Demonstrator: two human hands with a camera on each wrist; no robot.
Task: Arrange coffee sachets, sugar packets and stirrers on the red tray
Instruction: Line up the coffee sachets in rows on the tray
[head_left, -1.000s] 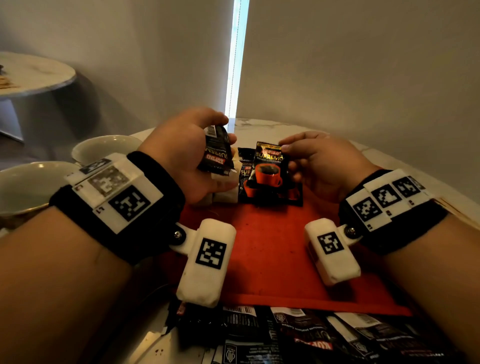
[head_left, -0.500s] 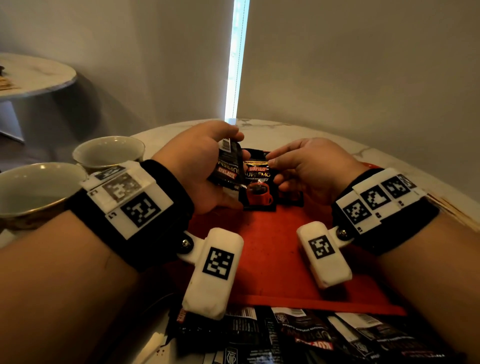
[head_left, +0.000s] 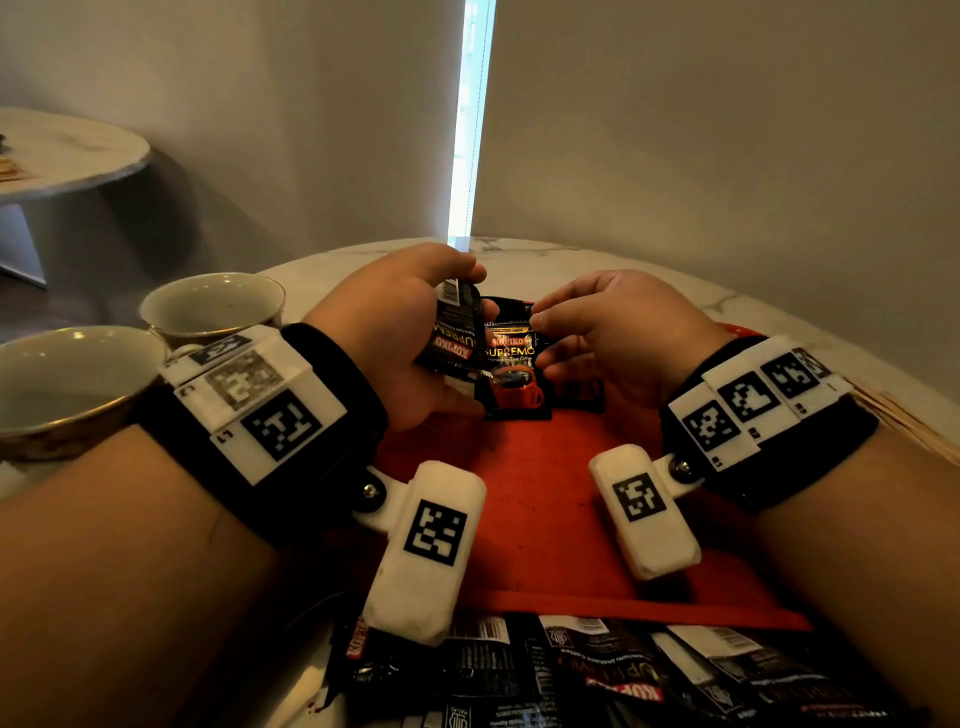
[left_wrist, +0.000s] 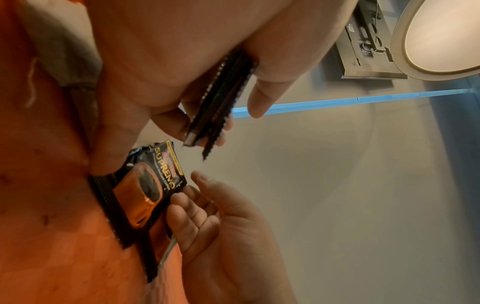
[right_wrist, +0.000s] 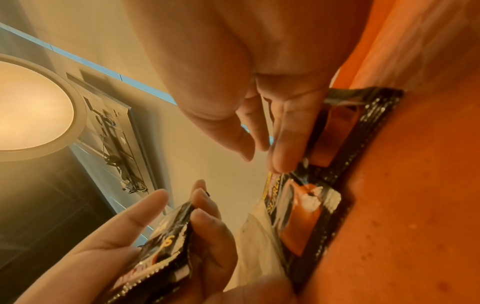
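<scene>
My left hand (head_left: 470, 293) grips a bundle of black coffee sachets (head_left: 454, 332) upright at the far end of the red tray (head_left: 545, 519). In the left wrist view the bundle (left_wrist: 218, 102) sits between thumb and fingers. Just right of it, a stack of coffee sachets (head_left: 511, 376) lies on the tray, cup picture up. My right hand (head_left: 540, 322) touches the stack's far edge; its fingers (right_wrist: 283, 144) press on the top sachet (right_wrist: 306, 205) with the thumb apart. A white packet (right_wrist: 254, 236) lies beside the stack.
Several loose sachets (head_left: 571, 670) lie in a heap on the table in front of the tray's near edge. Two pale cups (head_left: 213, 306) (head_left: 67, 384) stand to the left. Thin wooden sticks (head_left: 909, 423) show at the right edge.
The right hand has lowered its sachet from upright down onto the stack. The left hand has carried its bundle right, close against the stack.
</scene>
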